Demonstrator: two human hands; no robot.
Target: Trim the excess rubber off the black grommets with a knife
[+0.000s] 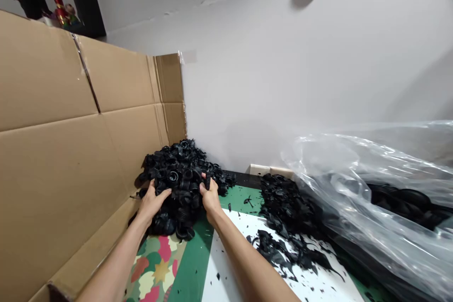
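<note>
Left hand (pixel 150 206) spread loosely at left edge of heap of glossy black curled pieces (pixel 177 177); right hand (pixel 211 198) apart from it, pinching small black strip (pixel 208 180) on heap's right side. Heap sits on green surface (pixel 201 247) beside tall brown cardboard panel (pixel 53 99). Main risk I judge from afar: broad sweep by right hand could push loose pieces into flaky black scraps (pixel 283 203), mixing piles, or scatter light bits across flat white sheet (pixel 214 288).

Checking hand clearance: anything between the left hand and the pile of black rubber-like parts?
Nothing visible. The left hand is right at the near side of the pile of black rubber-like parts; the cardboard panel stands left of both.
</note>
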